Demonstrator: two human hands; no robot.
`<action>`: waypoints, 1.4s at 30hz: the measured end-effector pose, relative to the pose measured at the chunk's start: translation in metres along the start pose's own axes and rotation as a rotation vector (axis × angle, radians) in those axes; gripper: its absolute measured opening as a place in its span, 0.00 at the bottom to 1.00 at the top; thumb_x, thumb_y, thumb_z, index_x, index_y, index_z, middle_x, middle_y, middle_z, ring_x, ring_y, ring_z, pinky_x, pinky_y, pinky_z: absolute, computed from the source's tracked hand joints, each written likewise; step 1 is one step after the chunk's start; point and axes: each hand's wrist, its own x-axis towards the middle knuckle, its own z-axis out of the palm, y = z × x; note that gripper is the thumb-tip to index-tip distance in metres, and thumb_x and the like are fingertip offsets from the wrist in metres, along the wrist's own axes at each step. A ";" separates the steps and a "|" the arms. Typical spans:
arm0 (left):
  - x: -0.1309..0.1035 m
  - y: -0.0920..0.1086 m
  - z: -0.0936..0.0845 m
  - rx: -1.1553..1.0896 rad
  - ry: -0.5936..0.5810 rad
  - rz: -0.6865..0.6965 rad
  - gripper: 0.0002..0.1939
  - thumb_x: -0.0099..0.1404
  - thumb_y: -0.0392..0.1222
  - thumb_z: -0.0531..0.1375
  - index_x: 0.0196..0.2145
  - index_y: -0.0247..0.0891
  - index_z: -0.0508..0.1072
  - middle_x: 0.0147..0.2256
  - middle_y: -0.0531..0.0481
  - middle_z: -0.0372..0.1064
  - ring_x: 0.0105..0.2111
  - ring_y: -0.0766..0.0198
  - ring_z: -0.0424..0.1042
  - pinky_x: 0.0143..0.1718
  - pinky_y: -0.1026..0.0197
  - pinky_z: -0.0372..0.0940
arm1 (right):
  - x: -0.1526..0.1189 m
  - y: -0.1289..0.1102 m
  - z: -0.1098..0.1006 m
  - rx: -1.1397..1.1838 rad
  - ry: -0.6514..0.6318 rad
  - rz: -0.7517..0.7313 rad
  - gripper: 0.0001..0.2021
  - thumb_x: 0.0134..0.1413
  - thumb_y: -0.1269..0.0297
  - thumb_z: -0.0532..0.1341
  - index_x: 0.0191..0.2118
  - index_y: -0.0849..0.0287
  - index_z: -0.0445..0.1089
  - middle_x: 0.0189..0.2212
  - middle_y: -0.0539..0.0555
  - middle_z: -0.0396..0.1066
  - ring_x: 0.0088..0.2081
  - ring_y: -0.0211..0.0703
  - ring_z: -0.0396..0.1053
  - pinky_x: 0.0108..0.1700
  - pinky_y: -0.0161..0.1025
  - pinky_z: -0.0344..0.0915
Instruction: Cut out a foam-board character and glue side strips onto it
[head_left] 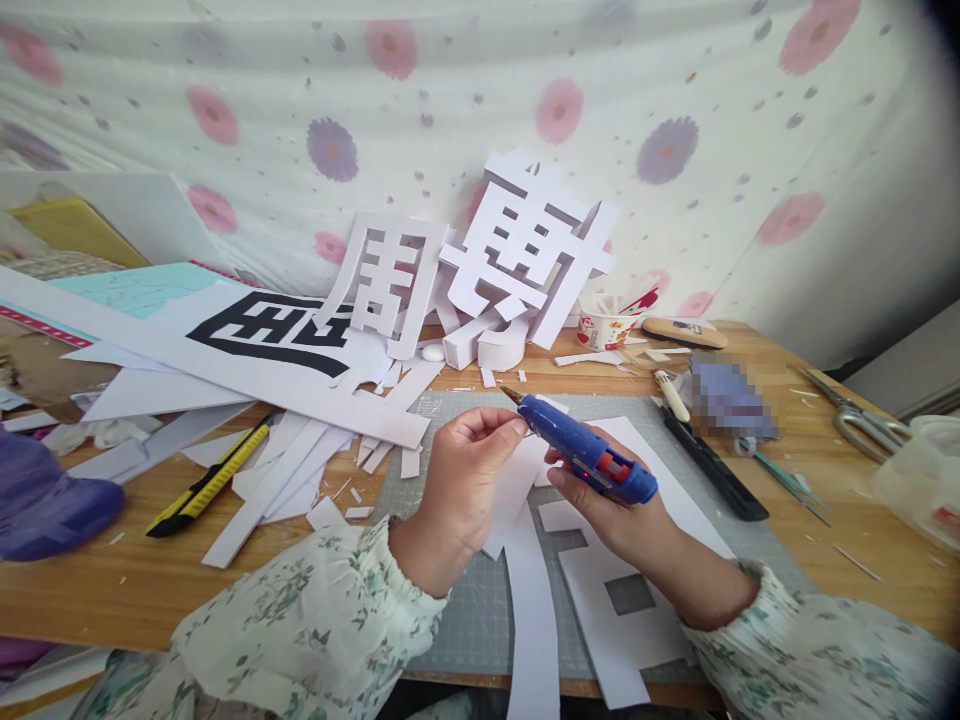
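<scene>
My right hand (604,515) is wrapped round a blue hot glue gun (585,450), whose nozzle points up and to the left. My left hand (465,490) is closed in a pinch just beside the front of the gun. What sits between those fingertips, if anything, is too small to make out. A curved white foam-board strip (534,620) runs down from beside my left hand past the mat's front edge. Below my right hand lies a flat white cut-out character (600,640) with square openings, on the grey cutting mat (469,610).
Two raised white characters (525,235) (401,265) lean at the back. A printed black character (262,335), a yellow cutter (210,480) and board scraps lie left. On the right are a black cutter (712,465), scissors (862,415), tweezers (791,480) and a paper cup (602,328).
</scene>
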 end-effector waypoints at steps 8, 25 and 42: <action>0.000 0.001 -0.001 0.020 -0.040 0.039 0.05 0.49 0.40 0.67 0.22 0.38 0.75 0.22 0.56 0.68 0.26 0.68 0.65 0.34 0.61 0.61 | -0.003 -0.002 0.004 -0.080 -0.004 -0.023 0.07 0.57 0.60 0.63 0.33 0.53 0.65 0.29 0.49 0.69 0.29 0.41 0.67 0.31 0.39 0.63; -0.004 -0.003 -0.014 0.310 -0.128 0.329 0.05 0.61 0.39 0.60 0.27 0.41 0.69 0.27 0.55 0.65 0.28 0.65 0.63 0.32 0.62 0.58 | 0.000 -0.002 0.009 0.365 0.079 0.285 0.16 0.48 0.51 0.70 0.35 0.56 0.71 0.28 0.50 0.71 0.24 0.38 0.67 0.25 0.37 0.64; -0.065 0.061 -0.128 1.024 -0.458 0.304 0.08 0.55 0.34 0.59 0.21 0.42 0.67 0.24 0.52 0.73 0.25 0.62 0.71 0.29 0.62 0.63 | 0.016 -0.006 -0.013 0.877 -0.060 0.373 0.15 0.39 0.55 0.73 0.29 0.58 0.71 0.26 0.47 0.71 0.17 0.29 0.57 0.26 0.37 0.71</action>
